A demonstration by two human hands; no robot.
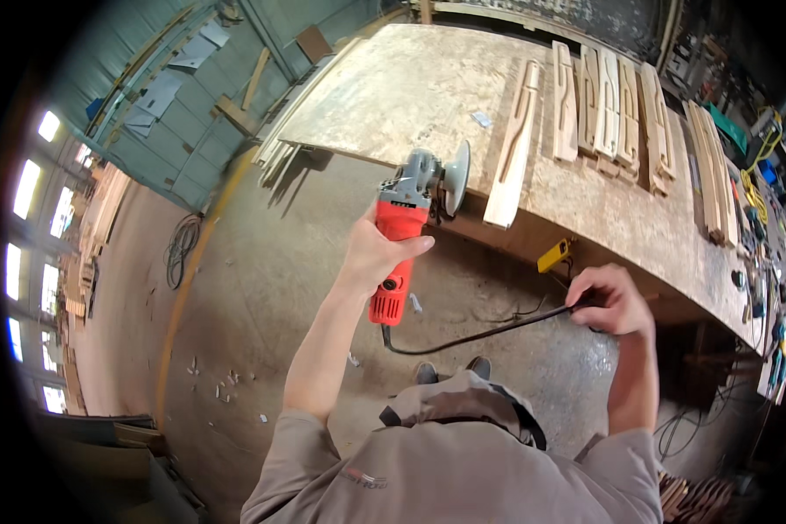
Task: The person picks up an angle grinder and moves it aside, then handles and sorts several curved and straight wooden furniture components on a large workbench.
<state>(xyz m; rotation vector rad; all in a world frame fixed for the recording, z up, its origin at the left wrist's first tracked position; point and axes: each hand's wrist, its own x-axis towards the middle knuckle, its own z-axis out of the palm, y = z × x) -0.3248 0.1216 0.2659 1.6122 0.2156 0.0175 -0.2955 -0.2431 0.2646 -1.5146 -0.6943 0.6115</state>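
left fingers (421, 247) clamped round the red grinder (402, 223), near the edge of the desk (384, 87), right fingers (596, 281) pinching its black cord (480, 335); careful, that disc (457, 179) could clip the wooden piece (508, 166) if the one-handed grip twists!

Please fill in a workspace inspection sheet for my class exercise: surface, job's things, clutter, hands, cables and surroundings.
Surface: broad, scuffed, tan wooden bench top; long, pale, shaped wooden pieces lie on it.
Job's things: red-and-grey handheld grinder with a round disc, held near the bench's edge.
Clutter: small white scraps on the grey floor.
Hands: left hand grips the grinder's red body; right hand holds a thin black cord.
Cables: the cord runs from the grinder to the right hand; a coiled dark cable lies on the floor.
Surroundings: bright windows at left; yellow floor line.
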